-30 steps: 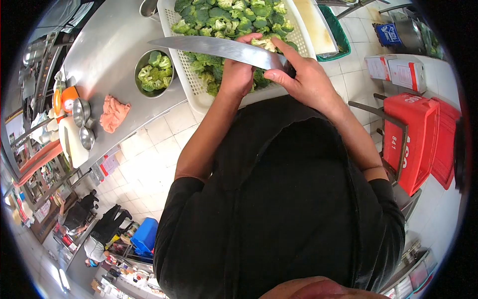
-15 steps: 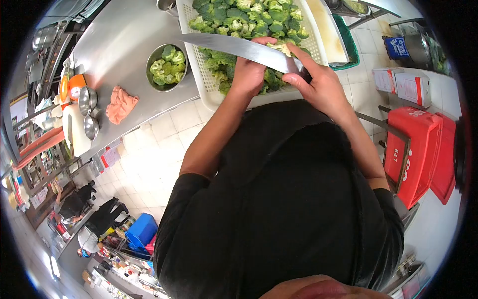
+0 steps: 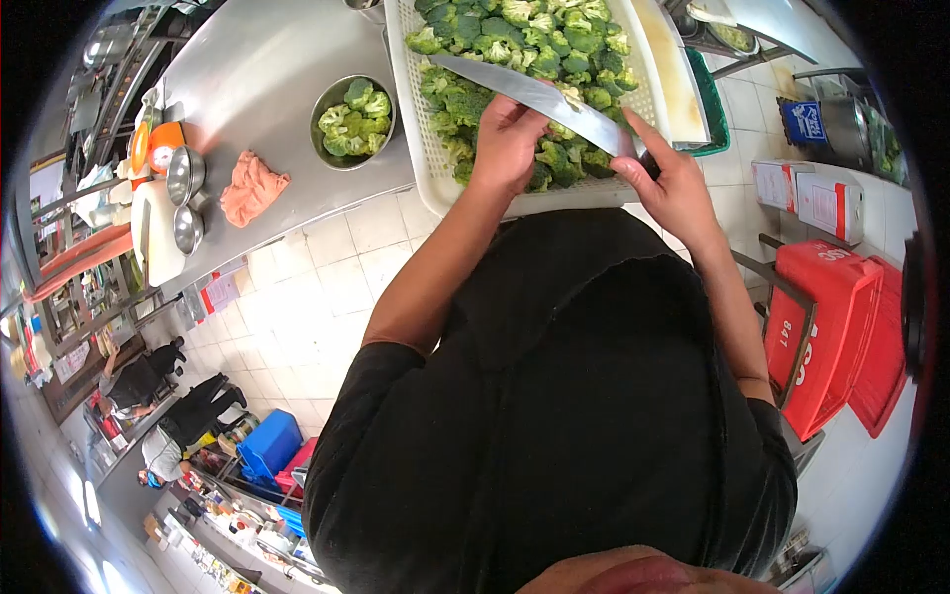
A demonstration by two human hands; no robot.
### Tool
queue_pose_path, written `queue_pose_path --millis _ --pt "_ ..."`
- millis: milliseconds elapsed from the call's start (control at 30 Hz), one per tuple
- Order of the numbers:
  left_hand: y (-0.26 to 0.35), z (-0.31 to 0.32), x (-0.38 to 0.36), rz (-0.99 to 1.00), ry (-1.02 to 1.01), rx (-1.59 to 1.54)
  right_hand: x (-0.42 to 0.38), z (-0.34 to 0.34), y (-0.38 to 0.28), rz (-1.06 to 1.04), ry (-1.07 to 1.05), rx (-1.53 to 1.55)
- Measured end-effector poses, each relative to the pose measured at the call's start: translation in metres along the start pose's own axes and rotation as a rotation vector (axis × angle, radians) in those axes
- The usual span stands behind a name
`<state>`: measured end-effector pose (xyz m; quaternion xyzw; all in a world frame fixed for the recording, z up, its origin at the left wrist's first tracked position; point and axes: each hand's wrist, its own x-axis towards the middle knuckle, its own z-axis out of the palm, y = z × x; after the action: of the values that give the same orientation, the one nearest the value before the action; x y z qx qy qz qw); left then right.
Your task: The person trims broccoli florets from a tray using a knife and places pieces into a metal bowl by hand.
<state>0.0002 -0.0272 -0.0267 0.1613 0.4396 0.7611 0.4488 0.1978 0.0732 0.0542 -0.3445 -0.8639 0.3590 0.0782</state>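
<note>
My right hand [image 3: 675, 188] is closed around the handle of a large kitchen knife [image 3: 534, 96]. Its broad blade points to the left over a white perforated tray [image 3: 432, 193] heaped with broccoli florets [image 3: 475, 104]. Just under the blade, my left hand [image 3: 508, 148] is closed, its fingertips partly hidden by the steel. It appears to pinch a broccoli floret, mostly covered by the blade, so the grip shows only in part. A metal bowl [image 3: 319, 129] with more broccoli pieces [image 3: 356, 121] stands left of the tray.
On the steel table [image 3: 252, 84] lie a crumpled orange-pink cloth [image 3: 252, 188], small metal bowls [image 3: 184, 176] and an orange scale [image 3: 165, 146]. A cutting board [image 3: 673, 69] is right of the tray. A red bin [image 3: 821, 317] stands at right. Two people [image 3: 193, 411] are far left.
Both hands and the knife sit lower and further right in view, as the tray and table have shifted too. My right index finger has lifted away from the floret beside the blade.
</note>
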Motion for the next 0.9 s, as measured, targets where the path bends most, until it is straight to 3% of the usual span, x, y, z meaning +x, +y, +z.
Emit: queue_pose_path --millis 333,533,700,833,900 --pt "0.013 0.026 -0.006 0.207 -0.065 0.326 0.02 0.001 -0.041 -0.092 0.046 0.132" --pt "0.023 0.04 -0.005 0.339 -0.006 0.36 0.031 0.019 -0.033 -0.221 0.207 0.261" --pt "0.021 0.044 -0.001 0.381 -0.018 0.307 0.036 0.022 -0.035 -0.199 0.255 0.283" --pt "0.014 0.043 0.0 0.501 -0.137 0.355 0.055 0.021 -0.022 -0.203 0.287 0.472" --pt "0.017 0.044 0.003 0.462 -0.126 0.311 0.052 0.017 -0.022 -0.187 0.247 0.478"
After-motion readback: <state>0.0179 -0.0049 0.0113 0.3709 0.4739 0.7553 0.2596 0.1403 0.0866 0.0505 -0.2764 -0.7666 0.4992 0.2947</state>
